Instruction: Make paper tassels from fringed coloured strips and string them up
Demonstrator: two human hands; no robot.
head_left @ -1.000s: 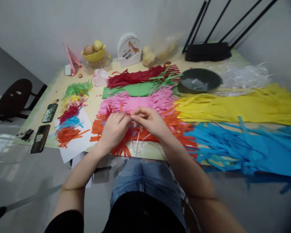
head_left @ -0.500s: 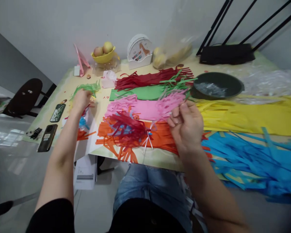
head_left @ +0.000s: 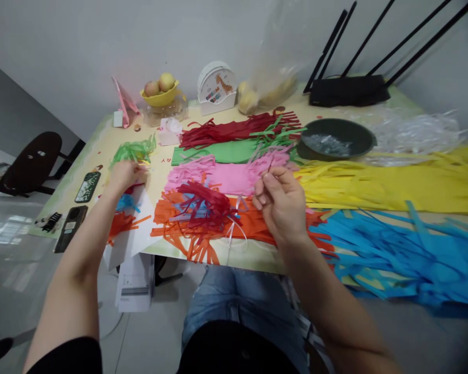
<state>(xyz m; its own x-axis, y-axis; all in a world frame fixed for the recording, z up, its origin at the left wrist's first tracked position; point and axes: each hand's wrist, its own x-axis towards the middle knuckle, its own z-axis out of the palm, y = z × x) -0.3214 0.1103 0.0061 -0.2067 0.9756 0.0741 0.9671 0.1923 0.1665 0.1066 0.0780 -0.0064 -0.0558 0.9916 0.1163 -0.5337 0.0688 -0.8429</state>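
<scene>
My left hand [head_left: 125, 174] reaches out to the left side of the table and closes on the small pile of coloured paper strips [head_left: 120, 208], just below the green strips [head_left: 134, 150]. My right hand [head_left: 281, 200] hovers over the orange fringed paper [head_left: 253, 223], fingers curled and pinched together near the pink fringed paper [head_left: 234, 174]; what it pinches is too small to name. A tied bundle of dark red and blue strips [head_left: 203, 205] with white ribbon lies on the orange paper between my hands.
Fringed sheets lie across the table: red [head_left: 226, 130], green [head_left: 218, 151], yellow [head_left: 393, 182], blue [head_left: 405, 249]. A dark bowl [head_left: 335, 137], clear plastic [head_left: 417, 130], a fruit bowl [head_left: 159, 93], two phones [head_left: 78, 202] and a black stand [head_left: 347, 88] are around. A chair [head_left: 31, 161] stands at left.
My hands were together on the strip bundle. The left hand let go and reached left to the small strip pile; the right hand drew away, leaving the bundle lying on the orange paper.
</scene>
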